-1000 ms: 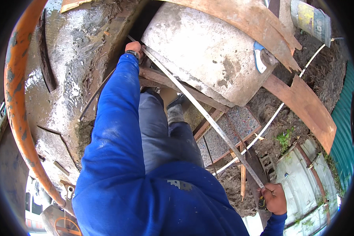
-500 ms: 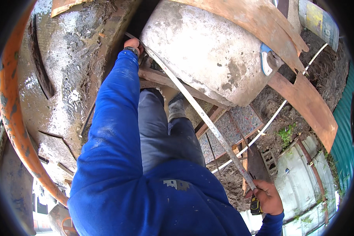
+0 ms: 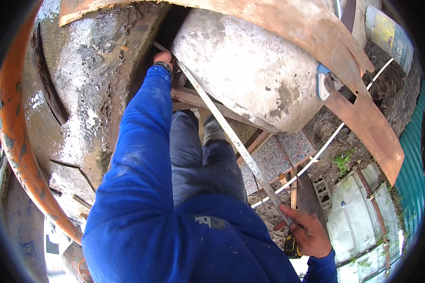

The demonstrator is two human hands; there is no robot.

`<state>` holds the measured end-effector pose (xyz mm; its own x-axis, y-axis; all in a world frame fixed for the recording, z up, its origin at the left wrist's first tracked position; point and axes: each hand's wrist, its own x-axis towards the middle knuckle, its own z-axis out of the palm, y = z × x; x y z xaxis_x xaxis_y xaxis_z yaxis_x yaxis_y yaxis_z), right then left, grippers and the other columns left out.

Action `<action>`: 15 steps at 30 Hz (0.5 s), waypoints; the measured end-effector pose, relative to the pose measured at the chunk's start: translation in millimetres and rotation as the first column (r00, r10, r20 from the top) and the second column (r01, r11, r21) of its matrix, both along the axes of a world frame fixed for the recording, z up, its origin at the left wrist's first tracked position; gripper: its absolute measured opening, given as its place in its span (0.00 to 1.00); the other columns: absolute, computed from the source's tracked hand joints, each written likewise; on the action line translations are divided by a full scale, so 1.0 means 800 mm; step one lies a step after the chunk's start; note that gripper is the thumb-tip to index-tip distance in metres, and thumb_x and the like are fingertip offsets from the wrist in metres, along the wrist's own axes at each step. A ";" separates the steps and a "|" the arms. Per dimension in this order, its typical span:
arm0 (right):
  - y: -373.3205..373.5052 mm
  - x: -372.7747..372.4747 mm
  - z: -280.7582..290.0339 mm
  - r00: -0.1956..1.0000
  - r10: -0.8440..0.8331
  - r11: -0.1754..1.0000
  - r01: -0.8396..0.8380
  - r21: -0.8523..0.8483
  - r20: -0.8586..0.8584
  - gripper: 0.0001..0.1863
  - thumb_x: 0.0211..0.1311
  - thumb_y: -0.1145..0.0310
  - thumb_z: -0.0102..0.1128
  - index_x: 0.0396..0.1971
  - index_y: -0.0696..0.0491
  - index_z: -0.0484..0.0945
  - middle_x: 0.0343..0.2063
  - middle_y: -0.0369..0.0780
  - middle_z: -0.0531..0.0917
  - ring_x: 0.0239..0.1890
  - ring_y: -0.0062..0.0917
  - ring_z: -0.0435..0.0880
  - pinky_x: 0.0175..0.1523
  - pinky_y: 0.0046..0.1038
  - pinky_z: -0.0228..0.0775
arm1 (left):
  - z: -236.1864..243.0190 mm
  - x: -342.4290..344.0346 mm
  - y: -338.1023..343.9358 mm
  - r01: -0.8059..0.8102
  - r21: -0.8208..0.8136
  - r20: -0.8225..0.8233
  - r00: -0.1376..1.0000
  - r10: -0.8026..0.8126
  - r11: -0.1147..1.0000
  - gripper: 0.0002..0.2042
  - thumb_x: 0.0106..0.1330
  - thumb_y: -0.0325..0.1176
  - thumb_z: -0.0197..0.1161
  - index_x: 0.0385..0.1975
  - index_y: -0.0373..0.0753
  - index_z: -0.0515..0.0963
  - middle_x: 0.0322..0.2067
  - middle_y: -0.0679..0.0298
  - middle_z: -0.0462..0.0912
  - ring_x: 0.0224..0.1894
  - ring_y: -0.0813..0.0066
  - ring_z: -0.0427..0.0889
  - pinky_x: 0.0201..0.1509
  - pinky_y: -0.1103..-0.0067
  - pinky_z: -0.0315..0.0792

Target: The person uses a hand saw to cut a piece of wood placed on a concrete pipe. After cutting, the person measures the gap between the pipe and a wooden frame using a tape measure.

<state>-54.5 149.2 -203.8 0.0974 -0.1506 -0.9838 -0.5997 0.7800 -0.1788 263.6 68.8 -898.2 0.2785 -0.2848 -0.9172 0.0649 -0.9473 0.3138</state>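
My left hand [image 3: 162,59], fingers closed, grips the far part of a long pale measuring tape [image 3: 222,123] beside a speckled pale concrete slab [image 3: 243,68]. The tape runs diagonally down to my right hand [image 3: 308,232], which holds its yellow-and-black case [image 3: 291,246]; the index finger and thumb lie at the blade. A wooden beam [image 3: 193,96] lies under the slab's edge, above my legs. A framed speckled board [image 3: 269,160] is below the tape. A blue-and-white handled tool [image 3: 323,81] rests at the slab's right side.
An orange curved tube [image 3: 14,141] arches at left beside wet concrete [image 3: 80,70]. Broken plywood [image 3: 373,137] spans top and right. A stained bucket [image 3: 387,33], white pipe [image 3: 327,144], hollow block [image 3: 322,191], teal corrugated sheet [image 3: 411,151] and white sheets [image 3: 354,217] are at right.
My right hand has moved leftward with the tape case, and its index finger now sticks out by the blade. My left hand stays at the tape's far part.
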 end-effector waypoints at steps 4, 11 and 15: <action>-0.023 0.006 -0.002 0.999 -0.022 0.996 0.020 0.085 0.024 0.35 0.55 0.85 0.42 0.65 0.59 0.77 0.17 0.44 0.77 0.34 0.31 0.91 0.41 0.29 0.78 | 0.011 0.024 0.002 0.942 -0.022 0.347 0.320 -0.881 0.334 0.07 0.58 0.25 0.62 0.36 0.37 0.83 0.38 0.46 0.85 0.40 0.51 0.87 0.42 0.66 0.81; -0.054 0.017 -0.001 0.995 -0.097 0.991 0.095 0.099 0.016 0.35 0.54 0.86 0.40 0.64 0.62 0.77 0.16 0.43 0.77 0.34 0.28 0.92 0.36 0.24 0.74 | 0.022 0.020 -0.011 0.979 0.021 0.358 0.182 -0.916 0.203 0.13 0.54 0.26 0.66 0.40 0.38 0.84 0.45 0.45 0.85 0.50 0.46 0.85 0.54 0.66 0.80; -0.080 0.024 -0.001 0.991 -0.130 0.980 0.126 0.151 0.018 0.36 0.55 0.86 0.38 0.66 0.63 0.75 0.19 0.44 0.82 0.34 0.29 0.92 0.34 0.23 0.72 | 0.015 0.027 -0.012 0.950 0.006 0.334 0.291 -0.897 0.311 0.15 0.53 0.26 0.67 0.43 0.39 0.83 0.48 0.46 0.85 0.55 0.44 0.83 0.59 0.67 0.79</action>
